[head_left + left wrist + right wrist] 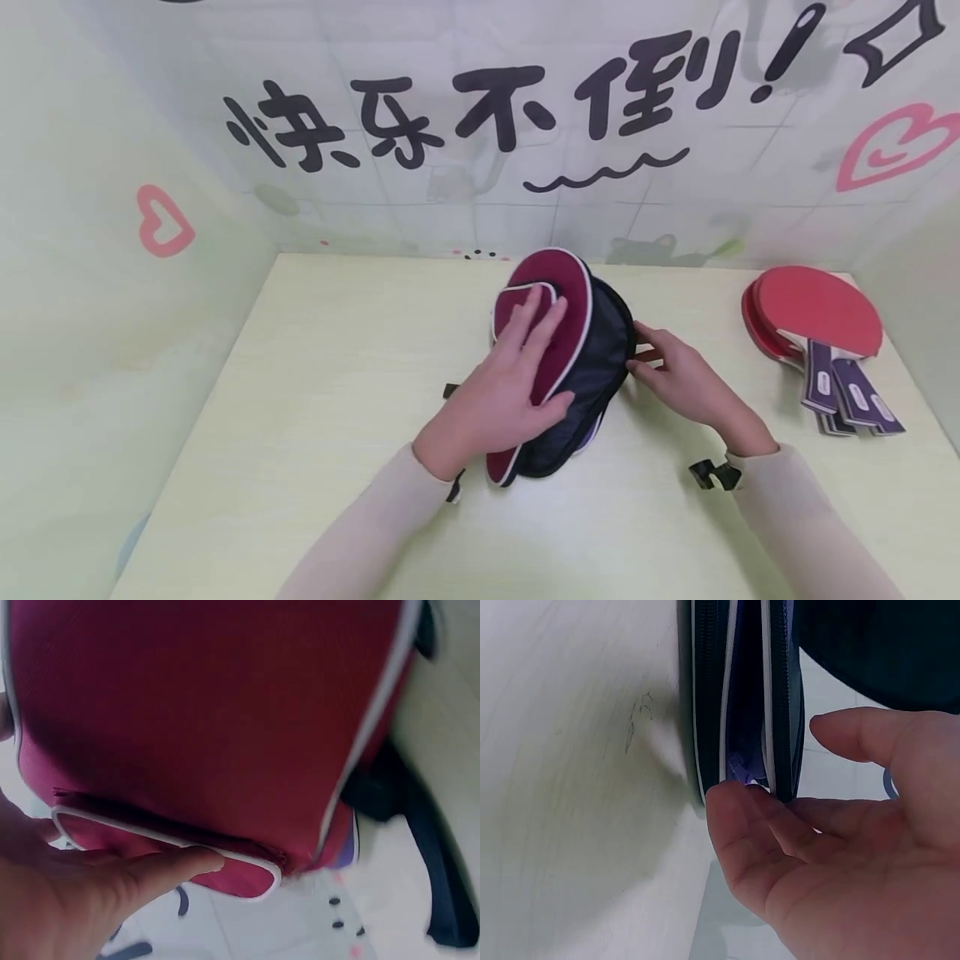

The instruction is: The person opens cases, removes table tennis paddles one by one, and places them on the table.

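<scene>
A dark red paddle case (553,268) with white piping and a small front pocket (517,298) lies at the table's middle, overlapping a black paddle-case panel (600,367). My left hand (495,392) rests on the red face, its fingers spread over the pocket and its thumb reaching past the piping. At the black panel's right edge, my right hand (678,375) touches with its fingertips. In the right wrist view those fingers meet the end of a gap between two zipped edges (780,697), with the thumb apart. Something purple shows inside the gap. Whether one or more cases lie underneath, I cannot tell.
Several red table tennis paddles (821,308) with dark purple handle covers are stacked at the table's right. A black strap (435,855) hangs beside the red case. A printed wall (487,208) stands behind the pale table (337,333).
</scene>
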Tool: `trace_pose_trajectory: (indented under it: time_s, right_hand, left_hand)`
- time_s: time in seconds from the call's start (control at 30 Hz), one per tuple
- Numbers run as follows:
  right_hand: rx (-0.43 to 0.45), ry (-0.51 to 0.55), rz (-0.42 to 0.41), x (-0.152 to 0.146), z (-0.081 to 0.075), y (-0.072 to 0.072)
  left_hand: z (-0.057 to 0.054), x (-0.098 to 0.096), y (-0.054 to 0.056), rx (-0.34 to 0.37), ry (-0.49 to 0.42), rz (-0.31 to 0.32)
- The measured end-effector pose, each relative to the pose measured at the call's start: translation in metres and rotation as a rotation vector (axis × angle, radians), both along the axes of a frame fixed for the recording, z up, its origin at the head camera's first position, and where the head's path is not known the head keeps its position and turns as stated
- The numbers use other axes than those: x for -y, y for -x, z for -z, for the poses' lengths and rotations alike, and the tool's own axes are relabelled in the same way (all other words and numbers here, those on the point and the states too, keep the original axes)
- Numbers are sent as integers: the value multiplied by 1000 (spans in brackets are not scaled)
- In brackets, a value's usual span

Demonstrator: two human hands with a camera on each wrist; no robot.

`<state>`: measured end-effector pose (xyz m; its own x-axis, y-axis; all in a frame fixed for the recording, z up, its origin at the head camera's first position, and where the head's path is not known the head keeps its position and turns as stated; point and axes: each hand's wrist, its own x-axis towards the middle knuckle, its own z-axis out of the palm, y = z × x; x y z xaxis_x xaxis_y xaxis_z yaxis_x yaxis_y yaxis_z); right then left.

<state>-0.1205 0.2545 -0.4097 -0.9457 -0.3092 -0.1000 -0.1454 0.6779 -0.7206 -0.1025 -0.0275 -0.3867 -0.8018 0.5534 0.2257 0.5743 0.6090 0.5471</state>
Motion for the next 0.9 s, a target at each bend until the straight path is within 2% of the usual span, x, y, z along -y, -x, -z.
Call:
trace_pose_trajectory:
  time_s: [0.3, 0.5, 0.7, 0.9]
  right_hand:
    - [-10, 18, -14, 2, -1, -1]
    - [-18, 8, -4, 2, 1, -4]
    - [-78, -6, -13, 5, 6, -4]
    - [-180, -75, -15, 10, 12, -3]
  left_hand:
    - [9, -34, 3, 89, 209, -13]
    - [15, -51, 2, 68, 379, -1]
    - [19, -58, -1, 60, 451, -26]
    - [19, -56, -2, 91, 482, -6]
